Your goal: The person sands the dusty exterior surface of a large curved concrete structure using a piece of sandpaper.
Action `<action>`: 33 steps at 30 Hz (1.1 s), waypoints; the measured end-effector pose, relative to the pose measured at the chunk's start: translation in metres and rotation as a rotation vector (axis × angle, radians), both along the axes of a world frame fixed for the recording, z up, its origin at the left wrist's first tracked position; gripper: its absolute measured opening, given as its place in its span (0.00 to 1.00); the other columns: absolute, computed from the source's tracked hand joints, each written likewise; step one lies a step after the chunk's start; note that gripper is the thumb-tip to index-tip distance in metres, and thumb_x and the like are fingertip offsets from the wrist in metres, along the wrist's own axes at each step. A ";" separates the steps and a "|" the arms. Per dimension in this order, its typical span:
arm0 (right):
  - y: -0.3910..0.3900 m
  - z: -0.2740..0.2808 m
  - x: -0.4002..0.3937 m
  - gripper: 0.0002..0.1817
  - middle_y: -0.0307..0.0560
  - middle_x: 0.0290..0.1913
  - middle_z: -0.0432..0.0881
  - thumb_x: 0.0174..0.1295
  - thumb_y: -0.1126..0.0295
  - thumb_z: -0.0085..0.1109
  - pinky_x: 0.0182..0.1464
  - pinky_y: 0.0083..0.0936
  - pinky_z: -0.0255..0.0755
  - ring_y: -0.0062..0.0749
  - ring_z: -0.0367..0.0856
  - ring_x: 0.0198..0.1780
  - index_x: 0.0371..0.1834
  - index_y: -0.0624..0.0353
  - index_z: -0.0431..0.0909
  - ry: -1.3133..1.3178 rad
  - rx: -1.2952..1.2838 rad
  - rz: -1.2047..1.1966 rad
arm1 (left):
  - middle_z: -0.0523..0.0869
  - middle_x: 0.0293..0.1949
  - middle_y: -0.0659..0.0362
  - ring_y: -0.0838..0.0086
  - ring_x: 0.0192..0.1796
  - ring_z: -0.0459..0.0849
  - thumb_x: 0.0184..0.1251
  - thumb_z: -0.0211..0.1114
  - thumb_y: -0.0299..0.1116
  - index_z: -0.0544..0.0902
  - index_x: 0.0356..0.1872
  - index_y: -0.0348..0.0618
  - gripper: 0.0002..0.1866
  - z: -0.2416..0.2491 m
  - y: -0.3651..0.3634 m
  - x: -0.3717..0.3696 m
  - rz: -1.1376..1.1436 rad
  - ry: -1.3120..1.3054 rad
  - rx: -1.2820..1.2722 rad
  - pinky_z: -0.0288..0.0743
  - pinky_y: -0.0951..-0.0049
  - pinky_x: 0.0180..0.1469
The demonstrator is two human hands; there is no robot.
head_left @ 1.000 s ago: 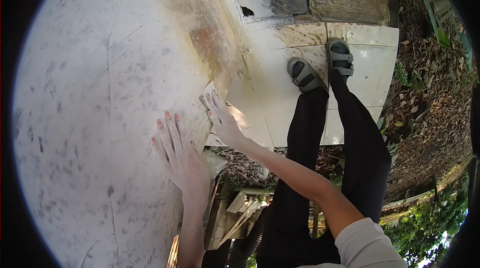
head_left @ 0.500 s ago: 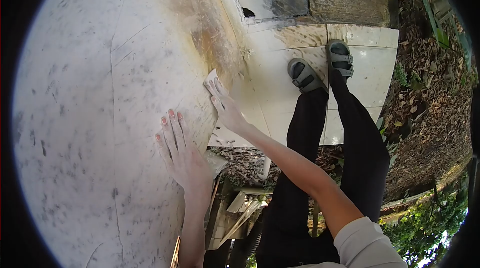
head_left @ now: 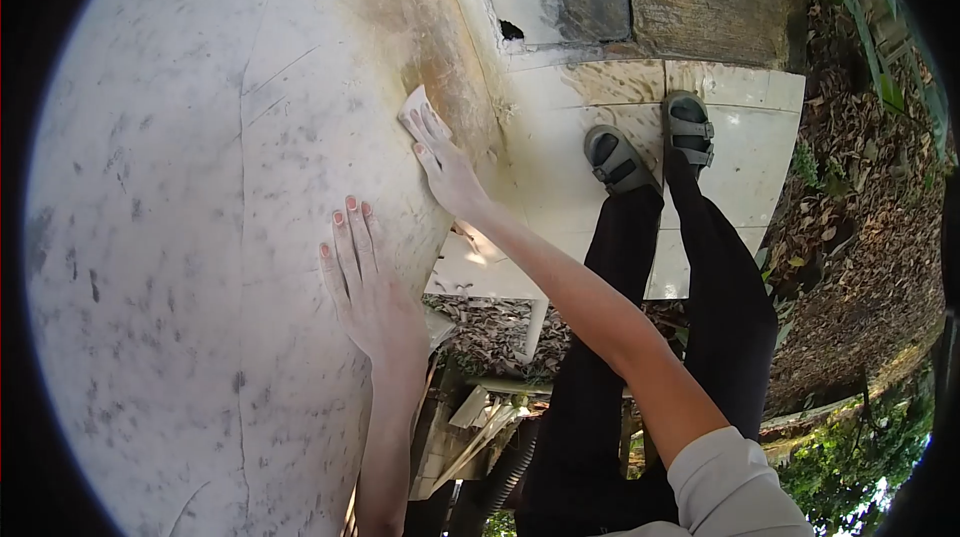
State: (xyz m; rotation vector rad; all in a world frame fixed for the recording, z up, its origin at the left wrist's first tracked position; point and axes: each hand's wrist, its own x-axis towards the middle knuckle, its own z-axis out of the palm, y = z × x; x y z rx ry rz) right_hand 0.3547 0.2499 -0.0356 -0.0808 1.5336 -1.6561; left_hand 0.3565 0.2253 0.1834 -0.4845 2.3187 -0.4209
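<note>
My right hand (head_left: 450, 175) presses a small white sheet of sandpaper (head_left: 416, 107) against a pale wall (head_left: 170, 237), its fingers over the sheet. The sandpaper lies at the border of a brown, stained patch (head_left: 445, 47) of the wall. Lower and to the left, my left hand (head_left: 375, 302) rests on the wall, fingers stretched and slightly apart, holding nothing. White dust coats both hands and forearms. Grey marks and thin cracks run over the wall's surface around them.
My sandalled feet (head_left: 617, 159) stand on pale floor tiles (head_left: 560, 197). Above them are a dark-smeared panel and a brown rough slab (head_left: 715, 2). Dry leaves (head_left: 850, 267) cover the ground at the right. A corrugated hose (head_left: 515, 467) and wooden pieces lie below.
My right hand has slid the sandpaper upward and slightly left along the wall, onto the brown patch's border. My left hand stays on the wall. The view has shifted slightly.
</note>
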 end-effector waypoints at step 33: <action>0.015 -0.023 0.012 0.27 0.50 0.80 0.46 0.75 0.61 0.40 0.78 0.37 0.41 0.44 0.44 0.80 0.77 0.48 0.57 -0.037 -0.020 0.099 | 0.57 0.77 0.59 0.65 0.78 0.54 0.58 0.52 0.21 0.59 0.74 0.41 0.38 -0.021 -0.004 -0.017 0.085 0.092 -0.015 0.45 0.59 0.78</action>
